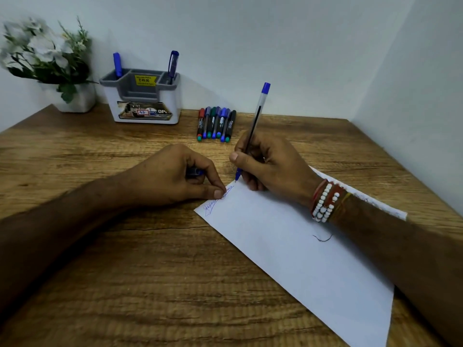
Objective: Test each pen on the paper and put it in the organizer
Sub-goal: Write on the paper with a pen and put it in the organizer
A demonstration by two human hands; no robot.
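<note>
2 blue pens (117,64) stand upright in the organizer (144,96) at the back of the table (100,246), 1 in each end compartment. Near its right side, a row of markers (216,123) lies side by side. The right hand (270,166) has its grip clamped on a clear pen (253,128) with a blue end, the tip touching the top corner of the paper (288,246) beside blue scribbles. The left hand (172,176) presses a fingertip on the paper's edge, its grip curled around something blue, possibly the cap. A flower pot (75,96) sits left of the organizer.
</note>
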